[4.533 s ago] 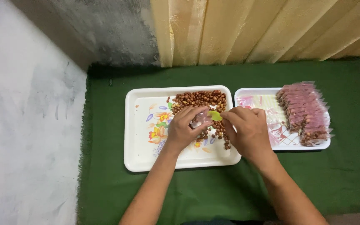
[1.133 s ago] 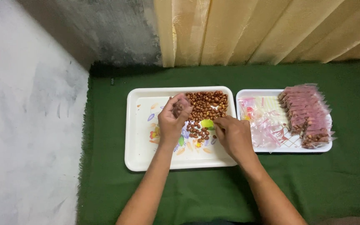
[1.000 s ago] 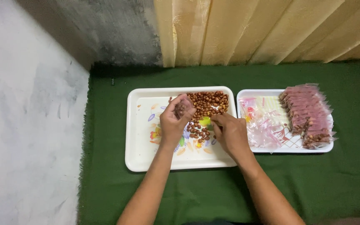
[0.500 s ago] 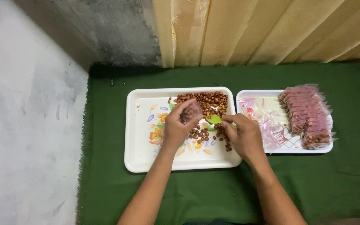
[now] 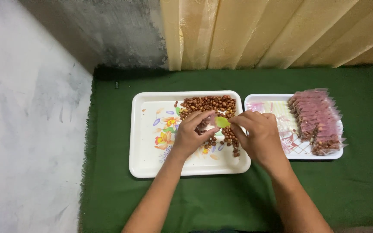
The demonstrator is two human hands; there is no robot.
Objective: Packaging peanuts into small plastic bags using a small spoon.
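Over the floral tray on the green-covered worktop, in the head view, your two hands meet above the heap of peanuts. Your left hand has its fingers pinched narrow on a small clear pouch, held mouth toward your other hand; how full the pouch is cannot be told, since the hand hides most of it. Your right hand has its fingers closed on a small green scoop, whose tip sits right at the pouch mouth, touching it or just beside it. Both things hang a little above the peanuts, near the front edge of the heap, with loose nuts scattered on the tray beneath.

This looks like the filling step: nuts going from scoop into pouch. The next move, as a judgement, calls for keeping the pouch mouth spread and steady while you tip the scoop, so nothing spills back onto the tray.

To the right, a second white tray holds a row of filled pouches along its far side and empty clear pouches beside them, partly behind your right hand. A pale curtain hangs behind the worktop.
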